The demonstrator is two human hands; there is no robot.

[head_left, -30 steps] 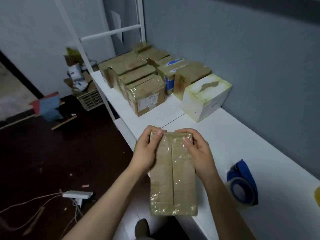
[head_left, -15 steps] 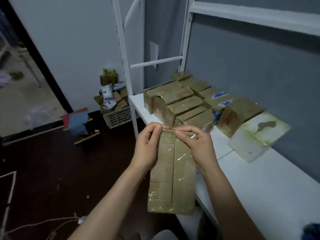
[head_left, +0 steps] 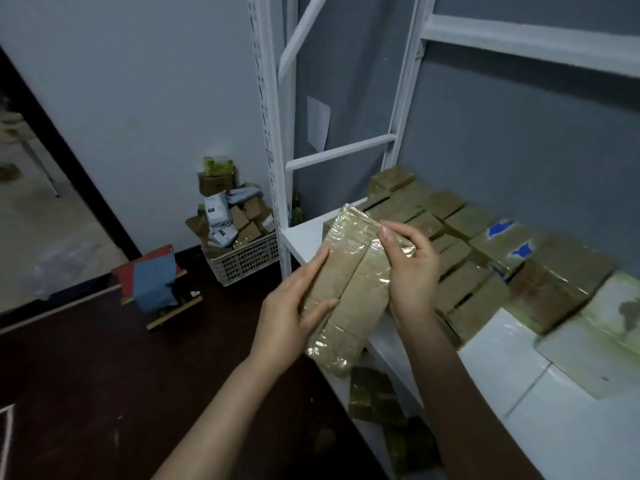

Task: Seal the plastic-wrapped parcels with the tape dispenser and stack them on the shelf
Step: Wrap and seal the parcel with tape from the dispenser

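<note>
Left grip (head_left: pixel 291 317) and right grip (head_left: pixel 412 271) both clasp.

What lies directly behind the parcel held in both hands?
The white shelf edge and rows of wrapped parcels. The held parcel and right hand cover the nearest ones.

No legible txt on my feed. Items checked:
1. Paper sheet (head_left: pixel 318 123) on grey wall (head_left: pixel 349 64): marks too faint to read.
2. White pouches (head_left: pixel 216 212) in floor basket (head_left: pixel 242 263): dark print blocks visible, chars too small.
3. Green box (head_left: pixel 218 166) atop the basket pile: print blurred.
4. Blue patches (head_left: pixel 501 229) on shelved parcels (head_left: pixel 460 220): torn shapes only, unreadable.
5. Held parcel (head_left: pixel 349 289): plain brown face under clear wrap, glare, nothing readable.
</note>
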